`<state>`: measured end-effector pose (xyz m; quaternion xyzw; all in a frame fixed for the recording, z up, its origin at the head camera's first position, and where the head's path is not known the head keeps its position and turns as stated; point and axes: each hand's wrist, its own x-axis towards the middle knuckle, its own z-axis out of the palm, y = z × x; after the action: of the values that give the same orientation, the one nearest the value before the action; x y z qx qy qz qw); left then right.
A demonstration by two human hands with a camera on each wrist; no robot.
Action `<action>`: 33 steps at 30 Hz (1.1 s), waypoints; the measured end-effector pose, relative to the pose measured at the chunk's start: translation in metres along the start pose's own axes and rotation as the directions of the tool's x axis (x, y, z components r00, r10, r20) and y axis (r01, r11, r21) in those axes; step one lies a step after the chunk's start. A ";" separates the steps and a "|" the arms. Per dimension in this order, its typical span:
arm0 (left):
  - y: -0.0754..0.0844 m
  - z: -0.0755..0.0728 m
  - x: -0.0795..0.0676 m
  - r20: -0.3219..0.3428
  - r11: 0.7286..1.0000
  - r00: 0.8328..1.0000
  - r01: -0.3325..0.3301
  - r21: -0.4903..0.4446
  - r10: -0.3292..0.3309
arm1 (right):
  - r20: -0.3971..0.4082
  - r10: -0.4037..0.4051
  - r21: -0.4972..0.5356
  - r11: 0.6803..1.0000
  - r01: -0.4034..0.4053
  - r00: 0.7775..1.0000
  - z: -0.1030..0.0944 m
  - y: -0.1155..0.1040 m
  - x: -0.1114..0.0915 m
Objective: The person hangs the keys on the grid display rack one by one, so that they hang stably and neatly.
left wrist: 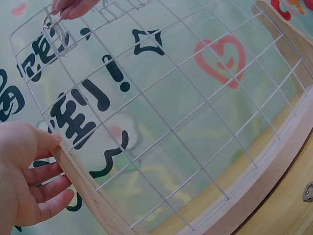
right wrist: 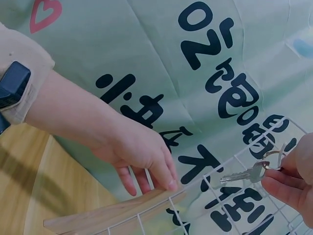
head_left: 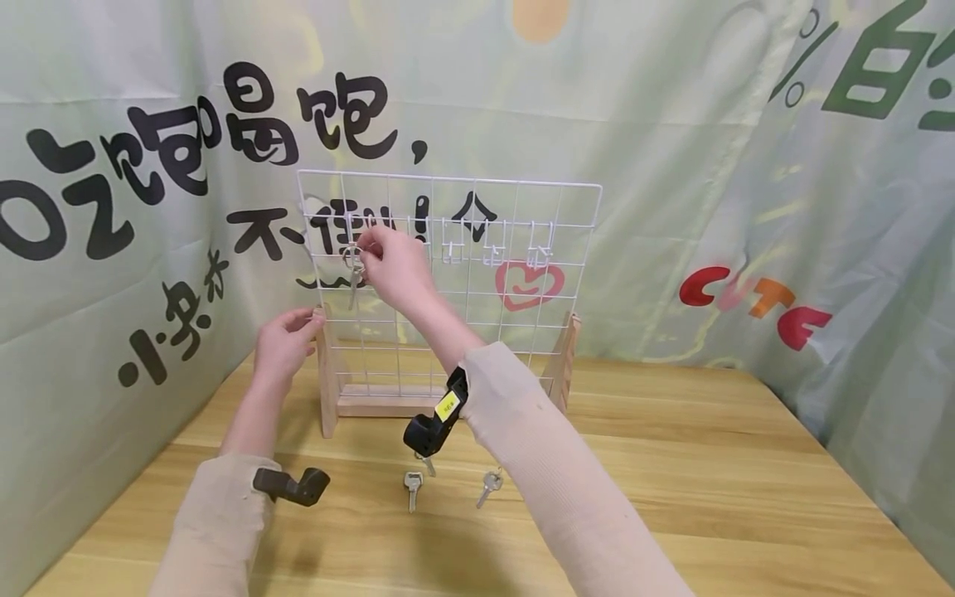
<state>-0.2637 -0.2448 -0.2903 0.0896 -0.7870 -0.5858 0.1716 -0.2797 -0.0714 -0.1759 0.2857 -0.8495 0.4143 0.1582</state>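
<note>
In the head view, my right hand (head_left: 399,265) pinches a key ring (head_left: 351,255) near the upper left of a white wire grid (head_left: 466,319). A silver key (head_left: 354,286) dangles from the ring; in the right wrist view the key (right wrist: 244,175) points away from the fingertips. A hook at that spot is partly hidden by the fingers. Lower down, my left hand (head_left: 283,344) holds the top of the left wooden post (head_left: 327,381) of the grid's stand, thumb on its near side in the left wrist view, the other fingers loosely extended.
White hooks (head_left: 452,251) hang in a row on the grid, right of my right hand. On the wooden table (head_left: 671,464) before the stand lie a key (head_left: 412,489), another key (head_left: 489,486) and a third (head_left: 429,466), partly covered by the wrist camera. A printed cloth (head_left: 634,149) hangs behind.
</note>
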 end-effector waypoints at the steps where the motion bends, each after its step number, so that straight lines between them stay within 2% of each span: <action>1: 0.000 0.000 0.000 0.001 1.000 1.000 -0.002 0.001 0.002 | 0.000 0.000 0.004 1.000 0.000 1.000 0.001 0.001 -0.001; 7: -0.001 -0.001 -0.001 0.006 1.000 1.000 -0.015 0.010 0.015 | -0.004 -0.015 -0.002 1.000 0.015 1.000 0.000 0.006 -0.008; 11: -0.002 -0.001 -0.001 0.007 1.000 1.000 -0.014 0.016 0.014 | 0.002 -0.041 0.047 0.998 0.041 0.999 0.000 0.011 -0.017; 15: -0.003 -0.001 -0.002 0.006 1.000 1.000 -0.015 0.021 0.015 | 0.041 -0.044 0.109 0.993 0.040 0.998 -0.001 0.020 -0.028; 24: -0.001 0.001 -0.002 0.011 1.000 1.000 0.000 0.028 0.000 | 0.177 0.002 0.124 0.992 -0.024 0.984 0.000 0.053 -0.062; 33: -0.001 0.001 -0.002 0.017 0.999 1.000 0.003 0.042 -0.004 | 0.259 0.075 0.144 0.983 -0.115 0.963 0.021 0.091 -0.101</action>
<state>-0.2627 -0.2435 -0.2918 0.0897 -0.8004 -0.5702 0.1619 -0.2568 -0.0073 -0.2954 0.3064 -0.8402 0.4475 0.0058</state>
